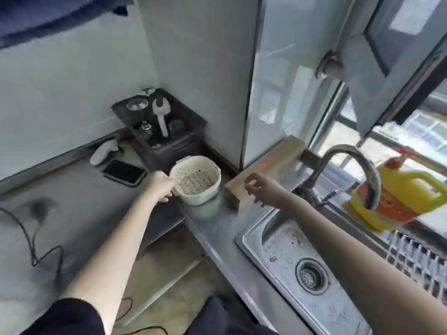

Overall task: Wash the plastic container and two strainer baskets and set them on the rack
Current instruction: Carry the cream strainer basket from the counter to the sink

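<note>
A white plastic strainer basket (196, 180) with a perforated bottom sits nested in a pale container, whose lower wall (205, 210) shows beneath it, on the steel counter left of the sink. My left hand (158, 186) grips the basket's left rim. My right hand (262, 187) hovers to the right of the basket, fingers loosely curled, holding nothing, in front of a wooden block. A white dish rack (418, 259) stands at the right edge beside the sink.
The steel sink (268, 238) with its drain lies at lower right under a curved tap (358, 163). A yellow detergent bottle (406, 187) stands on the sill. A wooden block (266, 165), a dark utensil box (159, 124) and a phone (124, 172) sit nearby.
</note>
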Demonstrator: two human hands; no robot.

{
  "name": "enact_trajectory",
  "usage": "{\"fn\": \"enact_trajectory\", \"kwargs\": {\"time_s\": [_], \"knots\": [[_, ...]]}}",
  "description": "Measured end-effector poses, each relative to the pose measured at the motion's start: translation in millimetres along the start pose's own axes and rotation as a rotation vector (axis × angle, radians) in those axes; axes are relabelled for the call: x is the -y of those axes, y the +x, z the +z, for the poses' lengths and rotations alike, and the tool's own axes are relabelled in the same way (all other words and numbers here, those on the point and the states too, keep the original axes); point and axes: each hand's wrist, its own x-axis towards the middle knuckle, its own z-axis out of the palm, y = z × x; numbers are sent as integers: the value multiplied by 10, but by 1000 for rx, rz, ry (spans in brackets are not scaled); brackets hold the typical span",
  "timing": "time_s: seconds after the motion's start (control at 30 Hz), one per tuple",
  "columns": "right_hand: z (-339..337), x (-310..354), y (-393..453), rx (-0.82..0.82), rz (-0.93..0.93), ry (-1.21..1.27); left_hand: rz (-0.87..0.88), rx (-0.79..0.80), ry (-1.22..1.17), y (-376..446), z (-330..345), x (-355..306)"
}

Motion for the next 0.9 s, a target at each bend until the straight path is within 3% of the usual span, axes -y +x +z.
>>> {"fn": "enact_trajectory", "kwargs": {"time_s": [0.2, 0.53, 0.73, 0.9], "knots": [[403, 207, 516, 7, 103, -21, -256, 166, -195, 382, 109, 157], [831, 317, 1280, -13, 261, 78, -413, 342, -562, 865, 214, 328], [951, 281, 1355, -43, 324, 147, -316, 356, -542, 926, 293, 430], [1009, 348, 1240, 17, 401, 265, -109, 145, -298, 830, 288, 408]]}}
